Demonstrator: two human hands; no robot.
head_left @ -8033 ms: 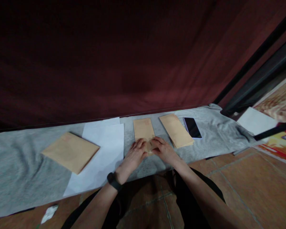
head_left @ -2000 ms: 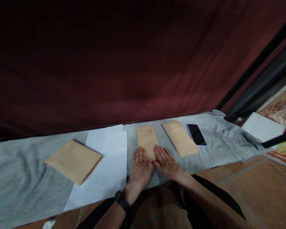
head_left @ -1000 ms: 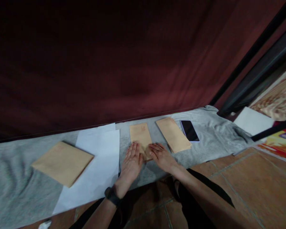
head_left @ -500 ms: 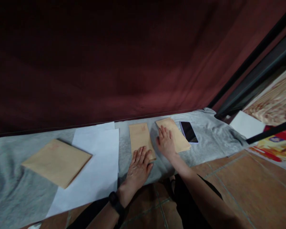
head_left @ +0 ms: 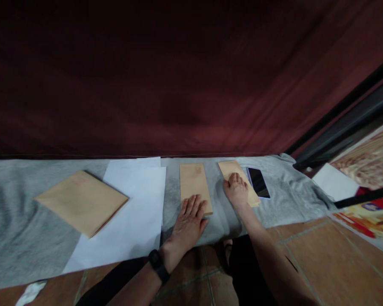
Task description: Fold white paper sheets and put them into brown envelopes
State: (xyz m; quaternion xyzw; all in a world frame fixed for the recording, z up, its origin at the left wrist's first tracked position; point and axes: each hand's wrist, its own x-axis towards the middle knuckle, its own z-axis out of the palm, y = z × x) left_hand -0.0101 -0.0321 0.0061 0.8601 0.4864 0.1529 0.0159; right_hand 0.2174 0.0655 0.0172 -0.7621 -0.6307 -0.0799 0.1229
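My left hand [head_left: 189, 221] lies flat with its fingers stretched over the near end of a brown paper envelope [head_left: 194, 180], which has a faint reddish print near its far end. On another brown envelope [head_left: 251, 196] to the right rests my right hand [head_left: 236, 189], palm down, its fingers bent and their tips hidden from me. Slightly offset edges at that envelope's near corner suggest more than one layer. Just right of it lies a phone [head_left: 258, 182] with a dark screen and a pale purple edge.
Larger brown envelopes [head_left: 81, 202] lie at the left, partly over white paper sheets [head_left: 137, 212]. Everything sits on a grey cloth [head_left: 290, 182]. A dark red curtain [head_left: 178, 106] hangs behind. At the right are a black metal frame [head_left: 341, 110] and a colourful box [head_left: 370, 221] above the tiled floor.
My right hand's fingers have drawn in from stretched out to bent on the right envelope. My left hand stays on its envelope. The camera view has turned slightly.
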